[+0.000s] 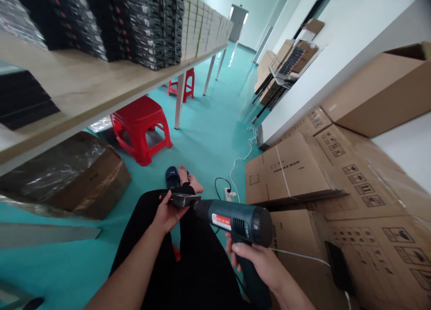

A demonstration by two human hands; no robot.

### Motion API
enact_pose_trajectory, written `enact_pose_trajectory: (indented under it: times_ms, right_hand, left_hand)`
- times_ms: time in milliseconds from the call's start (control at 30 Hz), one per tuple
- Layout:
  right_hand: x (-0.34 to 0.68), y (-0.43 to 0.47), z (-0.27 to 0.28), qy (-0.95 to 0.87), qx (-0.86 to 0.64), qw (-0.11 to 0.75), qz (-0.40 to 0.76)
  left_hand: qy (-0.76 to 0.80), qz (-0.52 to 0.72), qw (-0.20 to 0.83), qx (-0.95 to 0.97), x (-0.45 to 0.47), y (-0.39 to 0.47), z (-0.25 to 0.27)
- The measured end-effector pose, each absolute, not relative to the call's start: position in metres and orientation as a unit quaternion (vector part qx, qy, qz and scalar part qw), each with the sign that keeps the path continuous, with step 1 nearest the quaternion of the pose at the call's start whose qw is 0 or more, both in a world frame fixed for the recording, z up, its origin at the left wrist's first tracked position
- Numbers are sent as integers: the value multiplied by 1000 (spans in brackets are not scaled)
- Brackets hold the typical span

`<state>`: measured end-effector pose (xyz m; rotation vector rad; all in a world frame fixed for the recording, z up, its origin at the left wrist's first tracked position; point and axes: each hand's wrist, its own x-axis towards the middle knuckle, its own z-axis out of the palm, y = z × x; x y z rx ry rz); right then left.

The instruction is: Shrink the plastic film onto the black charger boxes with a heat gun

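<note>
In the head view, the right hand (259, 260) was wrapped shut around the grip of a dark teal heat gun (235, 222), its nozzle aimed at a small flat black package (180, 198). The left hand (168, 213) pinched that package by its near edge, holding it out over the lap, apparently to keep the fingers clear of the nozzle. The gun's red label (221, 221) was unreadable. Printed cardboard boxes (289, 171) stood just beside, and a red stool (141, 126) sat under the long table (87, 94).
</note>
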<state>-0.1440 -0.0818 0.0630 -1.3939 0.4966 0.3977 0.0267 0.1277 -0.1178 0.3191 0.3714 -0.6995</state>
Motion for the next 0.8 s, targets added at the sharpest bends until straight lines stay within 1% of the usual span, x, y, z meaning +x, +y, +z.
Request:
enact_pose_trajectory:
  times_ms: [67,133,233,300,367,433,600,733,800]
  right_hand:
    - [-145,-78,64,179,-616,741,199]
    - [-144,-72,64,154,-609,758,177]
    - [-141,-68,64,186,-624,749,122]
    - [-141,-70,64,209,-625,740,136]
    - [-144,-72,64,197,-610,746,181]
    - [-148,-74,63,177,-595,758,200]
    - [-152,-80,59,255,-593,755,117]
    - [-151,-85,58,249,-578,764,144]
    - [-149,-84,58,243,-577,768,135]
  left_hand:
    - [175,-335,913,153,28,128,-121]
    - [171,-335,914,152,28,126,-123]
    - [172,-342,912,147,27,125,-123]
    - [176,-342,912,144,27,125,-121]
    - [178,-340,913,141,27,126,-121]
    - [179,-337,915,134,27,127,-121]
    - [166,-332,923,103,28,128,-117]
    - [158,-341,921,100,27,127,-114]
    - [159,-334,924,98,28,127,-114]
